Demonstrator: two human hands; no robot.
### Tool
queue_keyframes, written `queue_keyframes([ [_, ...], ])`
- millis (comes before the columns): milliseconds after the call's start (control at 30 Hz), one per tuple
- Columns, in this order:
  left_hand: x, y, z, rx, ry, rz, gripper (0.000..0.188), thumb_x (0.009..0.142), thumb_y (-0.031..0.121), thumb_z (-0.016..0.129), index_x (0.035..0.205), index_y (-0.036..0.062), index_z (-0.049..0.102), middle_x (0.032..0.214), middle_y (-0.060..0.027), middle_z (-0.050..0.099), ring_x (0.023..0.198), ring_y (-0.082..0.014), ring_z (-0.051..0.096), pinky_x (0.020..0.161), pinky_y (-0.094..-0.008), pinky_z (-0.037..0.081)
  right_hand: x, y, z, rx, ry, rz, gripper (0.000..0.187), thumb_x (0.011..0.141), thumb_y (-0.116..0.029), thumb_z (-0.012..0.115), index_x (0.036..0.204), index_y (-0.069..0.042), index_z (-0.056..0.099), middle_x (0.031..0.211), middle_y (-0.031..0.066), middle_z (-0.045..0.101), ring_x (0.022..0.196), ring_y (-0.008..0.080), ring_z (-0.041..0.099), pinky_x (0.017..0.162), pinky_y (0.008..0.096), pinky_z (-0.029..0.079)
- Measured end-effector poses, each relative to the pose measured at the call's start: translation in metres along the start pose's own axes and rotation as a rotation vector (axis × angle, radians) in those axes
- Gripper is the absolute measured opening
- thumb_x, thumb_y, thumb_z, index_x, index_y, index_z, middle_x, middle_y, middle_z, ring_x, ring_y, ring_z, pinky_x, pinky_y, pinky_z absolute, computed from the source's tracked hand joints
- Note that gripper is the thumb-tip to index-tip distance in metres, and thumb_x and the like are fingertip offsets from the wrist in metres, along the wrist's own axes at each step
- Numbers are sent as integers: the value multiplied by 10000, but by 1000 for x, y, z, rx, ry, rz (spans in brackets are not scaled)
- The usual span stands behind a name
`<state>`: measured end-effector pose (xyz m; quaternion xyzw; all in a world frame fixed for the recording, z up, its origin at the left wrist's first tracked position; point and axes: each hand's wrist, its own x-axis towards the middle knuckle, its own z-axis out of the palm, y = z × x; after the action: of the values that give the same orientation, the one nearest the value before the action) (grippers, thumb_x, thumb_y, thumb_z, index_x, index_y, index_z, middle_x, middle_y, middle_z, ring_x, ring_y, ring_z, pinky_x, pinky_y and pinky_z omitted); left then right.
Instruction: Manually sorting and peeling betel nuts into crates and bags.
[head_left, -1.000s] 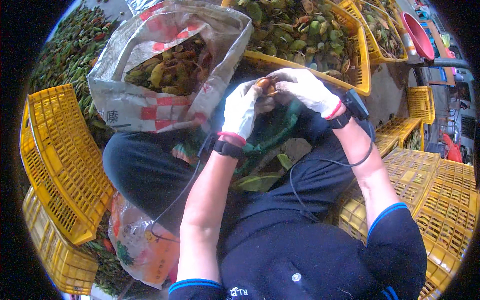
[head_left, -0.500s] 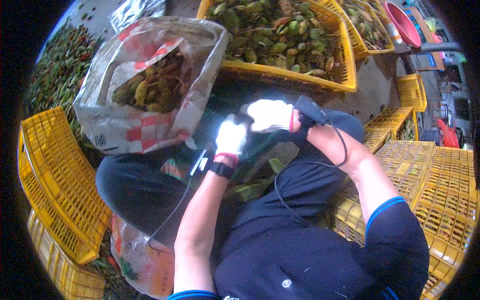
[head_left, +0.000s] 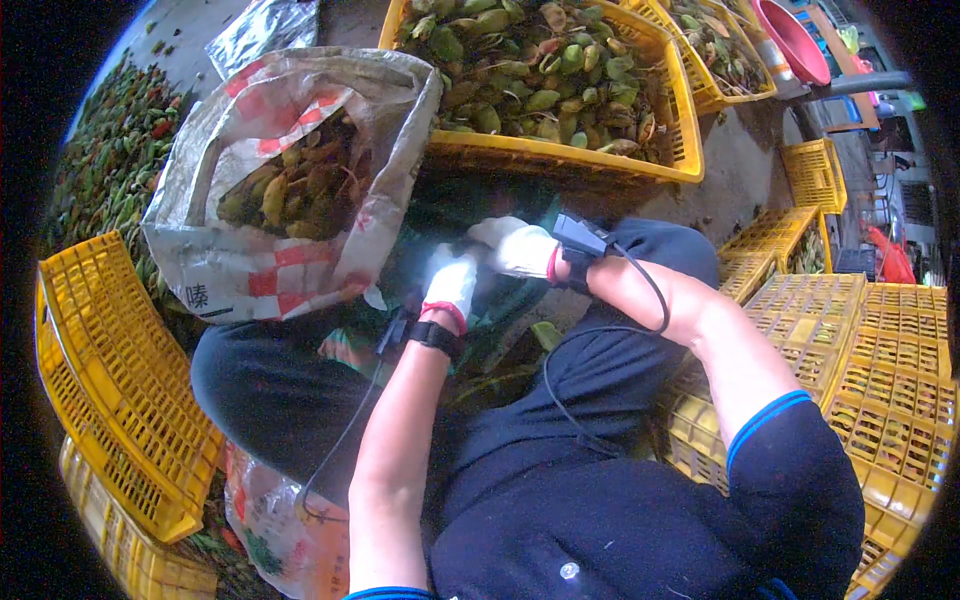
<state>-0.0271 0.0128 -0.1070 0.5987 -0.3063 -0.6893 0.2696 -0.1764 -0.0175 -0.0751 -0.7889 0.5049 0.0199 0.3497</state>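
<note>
In white gloves with red cuffs, my left hand and right hand meet above my lap. Both sets of fingers look curled inward, their tips dark and blurred; whatever lies between them cannot be made out. Dark green sheeting spreads beneath them between my legs. Beside my left hand stands a white and red woven bag, its mouth open on green-brown oval pods or leaves. Just beyond the hands, a yellow crate holds more of the same. Each wrist wears a black strap with a cabled device.
Empty-looking yellow crates lean at my left, near a large heap of green and reddish pods. Stacked yellow crates stand close on my right. Farther off are a red basin and a small yellow crate.
Both hands have shifted slightly left and downward, staying close together. The left wrist has turned a little, and the whole view has moved slightly.
</note>
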Motion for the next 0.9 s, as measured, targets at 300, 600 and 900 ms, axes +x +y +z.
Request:
queue_keyframes([
  [300, -40, 70, 3, 245, -59, 212, 313, 868, 226, 716, 1007, -38, 620, 857, -107, 685, 650, -160, 652, 574, -282, 556, 3, 55, -10, -53, -11, 183, 340, 806, -226, 560, 1050, -11, 657, 1001, 240, 673, 957, 420, 640, 847, 467, 518],
  [600, -51, 133, -75, -893, 166, 626, 359, 966, 190, 581, 1245, -26, 514, 1188, -200, 566, 1060, -297, 602, 963, -456, 512, 15, 75, -147, -280, 594, 136, 308, 833, -323, 562, 892, -63, 716, 892, 177, 696, 852, 361, 660, 775, 458, 527],
  [900, -46, 115, -36, -893, -76, 458, 393, 965, 199, 586, 1289, 20, 451, 1096, -149, 581, 931, -265, 617, 835, -431, 548, 60, 117, -141, -423, 214, 482, 455, 782, -405, 647, 955, 15, 662, 958, 238, 672, 893, 401, 646, 775, 448, 522],
])
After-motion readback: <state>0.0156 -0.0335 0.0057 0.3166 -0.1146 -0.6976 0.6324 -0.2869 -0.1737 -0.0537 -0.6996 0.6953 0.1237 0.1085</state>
